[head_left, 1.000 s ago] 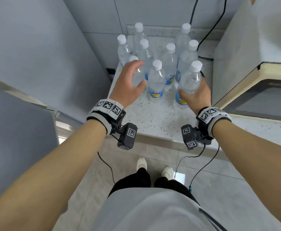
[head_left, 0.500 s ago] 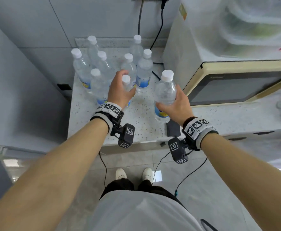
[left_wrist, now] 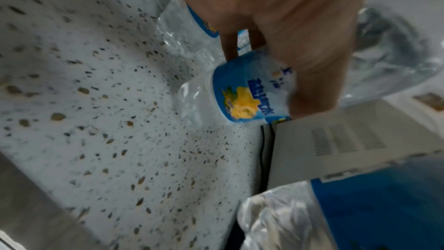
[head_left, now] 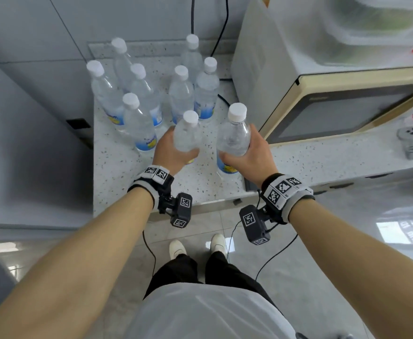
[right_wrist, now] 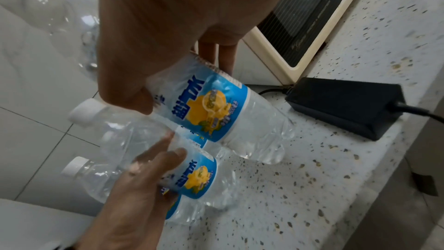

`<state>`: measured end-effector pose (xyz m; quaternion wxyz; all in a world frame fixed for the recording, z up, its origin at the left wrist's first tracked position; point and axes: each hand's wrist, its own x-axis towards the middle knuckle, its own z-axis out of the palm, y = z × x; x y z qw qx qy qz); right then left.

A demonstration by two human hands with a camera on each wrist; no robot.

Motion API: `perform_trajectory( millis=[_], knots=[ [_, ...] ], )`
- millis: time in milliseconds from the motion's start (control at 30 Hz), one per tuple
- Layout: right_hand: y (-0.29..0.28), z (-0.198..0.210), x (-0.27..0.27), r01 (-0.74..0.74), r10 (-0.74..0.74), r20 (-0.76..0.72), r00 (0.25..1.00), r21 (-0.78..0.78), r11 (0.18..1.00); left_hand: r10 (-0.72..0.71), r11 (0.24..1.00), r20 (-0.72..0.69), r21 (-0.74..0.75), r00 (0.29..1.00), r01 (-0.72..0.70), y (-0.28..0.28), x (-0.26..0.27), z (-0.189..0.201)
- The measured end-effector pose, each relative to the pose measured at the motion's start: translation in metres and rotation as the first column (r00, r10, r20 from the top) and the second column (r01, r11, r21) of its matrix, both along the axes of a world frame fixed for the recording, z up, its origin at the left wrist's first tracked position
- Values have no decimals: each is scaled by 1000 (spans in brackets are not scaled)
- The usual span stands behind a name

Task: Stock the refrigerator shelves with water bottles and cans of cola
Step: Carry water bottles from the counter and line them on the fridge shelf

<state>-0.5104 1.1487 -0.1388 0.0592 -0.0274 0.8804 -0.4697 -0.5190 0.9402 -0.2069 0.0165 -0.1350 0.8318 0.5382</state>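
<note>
Each hand holds a clear water bottle with a white cap and a blue and yellow label. My left hand (head_left: 173,152) grips one bottle (head_left: 187,135) just above the speckled counter (head_left: 117,172); its label (left_wrist: 250,96) shows under my fingers (left_wrist: 310,75). My right hand (head_left: 244,155) grips a second bottle (head_left: 234,135), lifted a little higher, with its label (right_wrist: 211,109) facing the right wrist camera. Several more bottles (head_left: 136,123) stand upright in a cluster at the back left of the counter. No cola cans or refrigerator shelves are in view.
A cream microwave (head_left: 335,99) stands on the counter just right of my right hand, with plastic containers (head_left: 376,23) on top. A black power adapter (right_wrist: 346,105) lies by the microwave's corner. A grey panel (head_left: 29,143) rises to the left. Cables (head_left: 222,25) hang down the back wall.
My left hand has closed round a bottle and drawn it towards me out of the cluster. My right hand has raised its bottle and brought it nearer the counter's front edge.
</note>
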Motion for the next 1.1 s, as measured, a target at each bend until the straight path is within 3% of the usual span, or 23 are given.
perform_trajectory(
  millis=[167,333,467,733,1100],
  knots=[
    [-28,10,-18,-88,87,-14,996,-54,995,129,974,-21,191,991,-122,-18,31,28],
    [-68,13,-26,-310,309,-31,951,-79,947,281,947,30,156,959,-282,-46,72,61],
    [-102,13,-20,-514,512,-52,858,-110,851,491,863,64,102,869,-495,-61,123,80],
    [-160,7,46,-826,830,-57,554,-165,540,808,587,67,-7,585,-810,-45,246,95],
    [-201,20,200,-989,998,-57,8,-145,-1,959,273,93,-53,268,-961,21,428,98]
  ],
)
